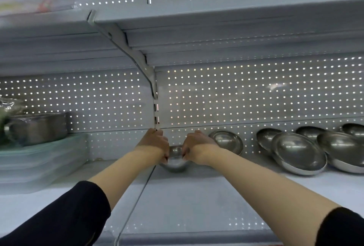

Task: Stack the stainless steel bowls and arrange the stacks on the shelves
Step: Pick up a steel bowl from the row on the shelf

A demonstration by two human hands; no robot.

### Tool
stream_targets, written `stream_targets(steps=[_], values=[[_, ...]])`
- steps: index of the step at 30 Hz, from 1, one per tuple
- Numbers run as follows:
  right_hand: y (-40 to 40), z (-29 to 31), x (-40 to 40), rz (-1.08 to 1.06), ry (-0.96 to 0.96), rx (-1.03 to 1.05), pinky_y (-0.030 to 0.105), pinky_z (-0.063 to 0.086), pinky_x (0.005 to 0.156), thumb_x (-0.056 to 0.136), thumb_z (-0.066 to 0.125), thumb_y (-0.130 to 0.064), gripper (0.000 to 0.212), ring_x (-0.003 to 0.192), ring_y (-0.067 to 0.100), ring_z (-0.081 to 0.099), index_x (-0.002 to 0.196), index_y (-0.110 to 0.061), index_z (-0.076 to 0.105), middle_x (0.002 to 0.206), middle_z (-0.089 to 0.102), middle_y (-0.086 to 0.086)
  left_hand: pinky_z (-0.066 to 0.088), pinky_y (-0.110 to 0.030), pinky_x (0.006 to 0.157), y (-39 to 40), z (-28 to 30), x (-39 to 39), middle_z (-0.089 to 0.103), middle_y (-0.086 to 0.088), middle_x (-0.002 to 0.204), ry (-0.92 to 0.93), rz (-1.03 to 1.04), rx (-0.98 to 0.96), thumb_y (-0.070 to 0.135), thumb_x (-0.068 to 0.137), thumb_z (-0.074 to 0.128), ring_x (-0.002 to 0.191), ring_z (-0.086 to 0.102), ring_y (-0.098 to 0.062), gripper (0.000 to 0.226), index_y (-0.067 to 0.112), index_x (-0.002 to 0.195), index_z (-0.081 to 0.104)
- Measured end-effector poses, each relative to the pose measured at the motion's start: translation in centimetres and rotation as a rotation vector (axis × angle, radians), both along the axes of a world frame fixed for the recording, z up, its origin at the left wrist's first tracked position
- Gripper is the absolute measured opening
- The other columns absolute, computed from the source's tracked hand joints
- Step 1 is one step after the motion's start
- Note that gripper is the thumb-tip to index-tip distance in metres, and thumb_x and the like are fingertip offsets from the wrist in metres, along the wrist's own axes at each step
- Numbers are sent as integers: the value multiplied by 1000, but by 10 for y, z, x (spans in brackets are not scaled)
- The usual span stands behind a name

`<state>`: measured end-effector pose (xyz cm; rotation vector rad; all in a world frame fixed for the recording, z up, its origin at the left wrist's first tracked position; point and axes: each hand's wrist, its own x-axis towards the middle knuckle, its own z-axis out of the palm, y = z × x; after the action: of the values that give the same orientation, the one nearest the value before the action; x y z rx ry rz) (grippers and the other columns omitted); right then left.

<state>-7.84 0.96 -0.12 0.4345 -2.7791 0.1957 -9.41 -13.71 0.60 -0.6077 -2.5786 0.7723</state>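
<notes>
Centrally, just below the middle of the frame, the left hand (155, 143) and right hand (197, 145) each grip opposite sides of a small steel bowl (174, 162), thumbs hooked over its rim. It stands upright on the shelf (197, 196), mouth upward; what it holds, if anything, is hidden. To the right, a tilted bowl (226, 141) leans against the perforated back panel (236, 92). Farther right, leaning bowls (299, 153) overlap, mouths facing outward. At left, a steel container (37, 127) sits on seemingly stacked, blurred plastic trays (39, 159).

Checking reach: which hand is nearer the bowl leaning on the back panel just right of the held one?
Right. The right hand is just beside the leaning bowl; the left hand is across the held bowl.
</notes>
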Motion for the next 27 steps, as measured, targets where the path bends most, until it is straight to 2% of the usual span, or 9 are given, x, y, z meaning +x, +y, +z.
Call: stream_targets(steps=[3,10,12,14,17,21,23,25,27], values=[[1,-4,-5,9,-17,7,35,29,112,88,64,-23,24,143,22,20,111,-18,70,141,48,3,21,-28,98,1,-4,-4,57,7,114,15,-8,-26,34,89,55,116,37,-18,24,25,110,65],[4,-9,-7,-2,6,24,34,42,97,87,63,-24,22,120,25,40,106,-16,70,118,60,5,23,-30,95,7,-6,-4,57,5,112,-13,2,-14,32,87,57,113,40,-19,24,24,109,64],[15,-5,-4,1,19,11,32,42,94,88,60,-23,19,116,24,42,103,-20,71,113,60,4,24,-30,93,12,-3,-1,54,6,104,-29,-52,61,34,88,53,110,40,-20,21,29,106,64],[32,1,-1,-24,43,-18,27,40,90,87,60,-23,20,118,21,42,104,-21,70,113,59,2,24,-31,94,23,2,2,53,6,100,-29,-140,184,45,90,46,107,39,-20,25,36,105,63],[62,9,4,-114,69,-36,25,36,89,90,53,-22,20,121,21,41,103,-21,67,116,58,1,21,-29,95,49,9,6,55,6,111,3,-257,280,45,88,52,114,37,-20,32,39,119,57],[101,8,11,-235,61,7,32,40,99,88,54,-29,19,118,21,42,100,-24,68,112,58,2,22,-33,95,90,8,10,55,3,112,55,-308,223,40,82,61,113,37,-22,39,36,121,57],[115,5,12,-274,26,41,33,41,99,89,51,-20,15,111,24,44,90,-20,66,101,56,2,22,-33,96,105,5,10,54,3,113,65,-297,192,38,81,61,115,37,-23,40,33,121,58],[124,0,12,-300,-1,54,33,43,97,88,49,-14,22,110,25,45,100,-12,67,104,59,6,21,-34,100,117,1,7,53,2,117,54,-269,178,37,81,61,118,35,-23,39,30,119,59],[130,-3,10,-316,-32,40,31,46,91,86,51,-13,26,113,25,48,106,-14,67,114,60,10,20,-35,102,125,-2,4,51,2,122,38,-239,162,37,81,63,121,32,-22,39,28,119,59]])
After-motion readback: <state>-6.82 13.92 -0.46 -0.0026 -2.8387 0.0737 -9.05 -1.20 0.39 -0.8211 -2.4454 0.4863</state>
